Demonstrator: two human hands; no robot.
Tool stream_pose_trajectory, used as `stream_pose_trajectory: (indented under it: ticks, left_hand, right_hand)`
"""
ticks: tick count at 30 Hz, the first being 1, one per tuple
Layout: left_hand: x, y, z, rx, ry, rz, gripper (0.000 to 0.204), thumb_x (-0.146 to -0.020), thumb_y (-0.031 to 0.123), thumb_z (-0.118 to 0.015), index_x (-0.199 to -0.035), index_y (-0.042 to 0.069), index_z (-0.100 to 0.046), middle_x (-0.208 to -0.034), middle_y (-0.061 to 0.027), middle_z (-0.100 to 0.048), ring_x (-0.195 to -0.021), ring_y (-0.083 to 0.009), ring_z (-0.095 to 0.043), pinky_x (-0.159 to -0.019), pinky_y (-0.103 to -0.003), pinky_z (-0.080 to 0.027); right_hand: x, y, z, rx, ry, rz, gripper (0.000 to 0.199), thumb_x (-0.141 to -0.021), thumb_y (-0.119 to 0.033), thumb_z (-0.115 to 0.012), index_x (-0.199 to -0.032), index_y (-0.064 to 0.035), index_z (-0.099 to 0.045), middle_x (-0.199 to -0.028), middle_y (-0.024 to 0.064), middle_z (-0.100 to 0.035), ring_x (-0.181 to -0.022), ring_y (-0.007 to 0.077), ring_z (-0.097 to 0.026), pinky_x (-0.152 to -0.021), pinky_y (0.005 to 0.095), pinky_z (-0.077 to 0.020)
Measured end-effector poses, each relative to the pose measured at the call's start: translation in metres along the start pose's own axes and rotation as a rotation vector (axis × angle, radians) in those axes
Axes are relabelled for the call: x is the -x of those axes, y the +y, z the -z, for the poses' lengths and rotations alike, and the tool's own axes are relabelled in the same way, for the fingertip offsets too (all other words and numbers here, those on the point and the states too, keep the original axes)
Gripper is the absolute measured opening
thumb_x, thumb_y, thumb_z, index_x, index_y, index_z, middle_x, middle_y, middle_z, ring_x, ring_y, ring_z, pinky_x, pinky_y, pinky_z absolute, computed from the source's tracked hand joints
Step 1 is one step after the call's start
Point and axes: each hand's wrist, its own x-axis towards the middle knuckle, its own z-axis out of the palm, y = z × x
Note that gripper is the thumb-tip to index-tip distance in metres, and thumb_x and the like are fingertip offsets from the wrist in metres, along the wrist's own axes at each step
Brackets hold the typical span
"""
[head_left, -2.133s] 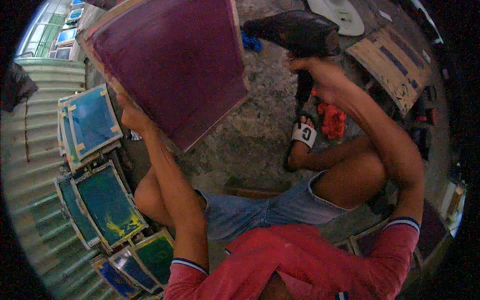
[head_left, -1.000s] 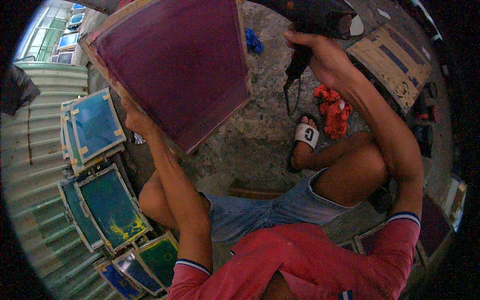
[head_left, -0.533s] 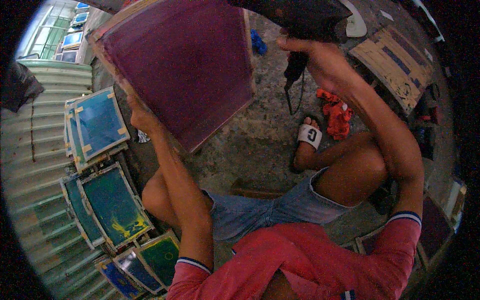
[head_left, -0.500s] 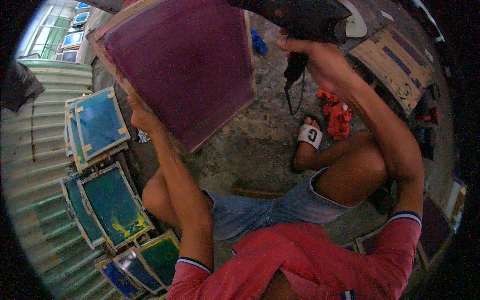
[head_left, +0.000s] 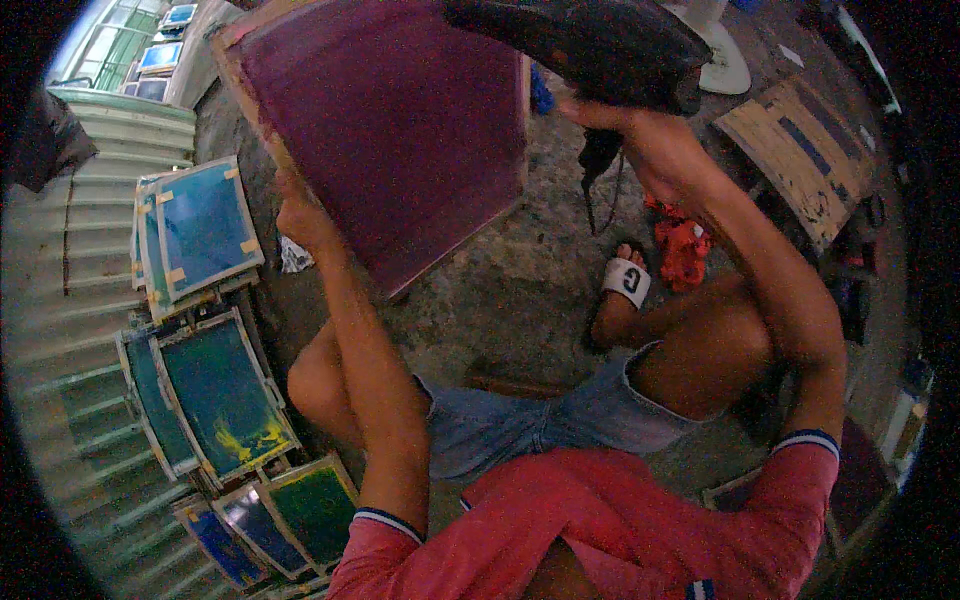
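A framed screen-printing screen (head_left: 410, 150) with dark purple mesh is held up tilted in front of me. My left hand (head_left: 303, 218) grips its left edge, fingers closed round the frame and partly hidden behind it. In my right hand (head_left: 645, 140) is a black hair dryer (head_left: 590, 50), its handle and cord hanging below the fist. The dryer's nozzle end overlaps the upper right part of the purple mesh, with its body outside the frame's right edge. I cannot tell whether it touches the mesh.
Several blue and green screens (head_left: 207, 230) lean against a corrugated metal wall (head_left: 100, 350) at left. A red cloth (head_left: 682, 250) lies on the concrete floor near my sandalled foot (head_left: 625, 285). At right is a worn wooden board (head_left: 795, 150); a white stand base (head_left: 725, 65) stands behind.
The purple screen has shifted slightly right in view, its upper left corner rising. The hair dryer has tilted a little, with more of its body showing. Both hands keep their hold.
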Motion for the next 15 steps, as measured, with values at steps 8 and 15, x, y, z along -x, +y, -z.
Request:
stream_pose_trajectory:
  ticks: [8,15]
  left_hand:
    - [-0.061,-0.053,0.024,0.492,-0.303,0.131,0.054,-0.097,0.044,-0.038,-0.118,-0.001,-0.060,-0.110,-0.0099,-0.065,-0.093,-0.0149,-0.061,-0.081,-0.028,-0.046]
    - [0.011,0.023,-0.011,0.019,-0.088,-0.211,0.053,-0.096,0.044,-0.040,-0.113,0.000,-0.063,-0.102,-0.0097,-0.067,-0.085,-0.0144,-0.061,-0.077,-0.028,-0.046]
  right_hand:
    - [-0.003,0.003,-0.014,-0.095,-0.133,0.143,0.037,-0.074,-0.016,-0.076,-0.105,-0.0036,-0.062,-0.101,0.0050,-0.063,-0.096,0.0171,-0.055,-0.090,0.0326,-0.0391]
    - [0.001,0.004,-0.026,-0.005,-0.098,0.271,0.040,-0.074,-0.020,-0.076,-0.109,-0.0049,-0.063,-0.104,0.0066,-0.065,-0.100,0.0173,-0.056,-0.092,0.0332,-0.0407]
